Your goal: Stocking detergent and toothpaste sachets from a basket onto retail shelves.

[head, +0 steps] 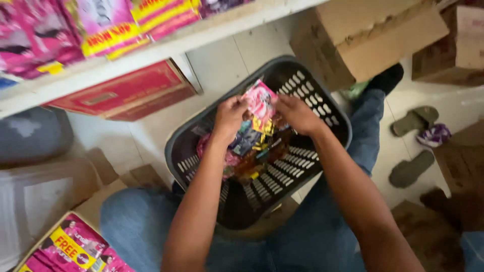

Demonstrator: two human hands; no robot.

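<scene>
- Head view: the person sits over a dark slotted basket (322,108) that rests on their jeans-clad lap, close enough for both arms to reach in.
- The left hand (229,116) and right hand (297,113) meet above the basket, fingers pinched shut on a pink sachet (259,100), one at each side, so it stands up facing the person.
- Below it a heap of mixed sachets (252,151) lies loose in the basket, touching one another.
- A white shelf (166,45) of pink packets runs just beyond the basket, with a red carton (126,90) under it.
- Cardboard boxes (373,40) and sandals (413,146) sit on the floor to the right.
</scene>
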